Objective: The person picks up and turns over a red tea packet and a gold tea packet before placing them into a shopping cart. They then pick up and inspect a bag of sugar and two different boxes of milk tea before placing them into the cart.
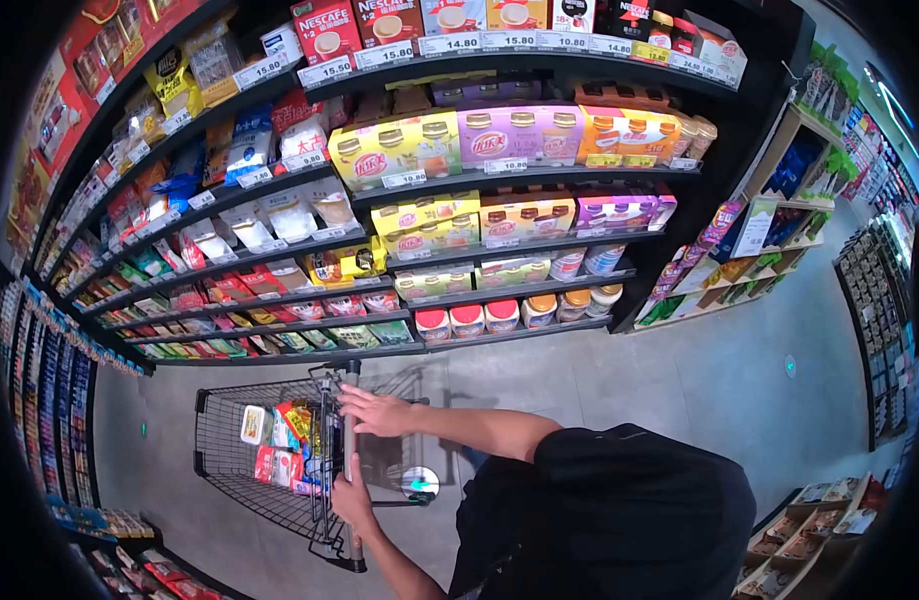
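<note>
A black wire shopping cart stands in the aisle, its grey handle towards me. My left hand is wrapped around the near part of the handle. Farther along the bar, my right hand lies over the handle with its fingers stretched out and apart. Inside the basket are several packaged goods: a white tub, a red-and-white bag and a yellow-and-red packet among them. Some packages near the handle are partly hidden by the cart's bars.
Long shelves beside the cart carry boxed drink cups, bagged goods and jars. A display rack stands at the shelf's end. More racks line the far side, and wooden bins stand behind me.
</note>
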Demonstrator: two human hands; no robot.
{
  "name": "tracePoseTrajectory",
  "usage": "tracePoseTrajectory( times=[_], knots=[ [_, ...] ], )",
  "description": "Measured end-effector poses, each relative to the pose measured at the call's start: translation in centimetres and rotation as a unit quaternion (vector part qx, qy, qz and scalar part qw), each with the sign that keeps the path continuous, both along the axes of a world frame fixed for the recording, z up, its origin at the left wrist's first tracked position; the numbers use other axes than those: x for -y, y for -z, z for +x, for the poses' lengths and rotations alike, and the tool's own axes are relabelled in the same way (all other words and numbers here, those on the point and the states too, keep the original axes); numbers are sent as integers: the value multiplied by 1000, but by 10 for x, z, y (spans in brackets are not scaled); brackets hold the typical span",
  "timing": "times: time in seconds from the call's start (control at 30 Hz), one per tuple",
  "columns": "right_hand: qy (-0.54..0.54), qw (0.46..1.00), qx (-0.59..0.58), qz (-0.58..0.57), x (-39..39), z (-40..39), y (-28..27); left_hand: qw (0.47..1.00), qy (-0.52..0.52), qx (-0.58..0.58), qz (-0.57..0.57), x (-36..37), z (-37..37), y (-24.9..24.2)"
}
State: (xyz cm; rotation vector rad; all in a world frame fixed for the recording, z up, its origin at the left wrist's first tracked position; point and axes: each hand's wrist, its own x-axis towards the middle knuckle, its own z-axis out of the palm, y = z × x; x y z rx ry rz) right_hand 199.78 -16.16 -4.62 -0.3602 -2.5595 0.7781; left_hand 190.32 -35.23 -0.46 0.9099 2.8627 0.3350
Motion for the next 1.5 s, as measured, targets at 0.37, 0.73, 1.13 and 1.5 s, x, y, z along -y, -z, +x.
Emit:
tracePoseTrajectory(
  times=[0.37,0.73,1.13,1.5],
  knots=[
    [38,998,12,39,25,132,-20,995,67,75,16,23,104,-2],
    [-71,993,87,-17,-33,204,-39,957,242,159,23,-80,163,-6],
    [221,896,-140,359,-361,242,-277,948,188,256,-7,-118,211,-31],
    [228,942,232,76,-425,218,-308,913,338,137,183,-239,98,-68]
  ],
)
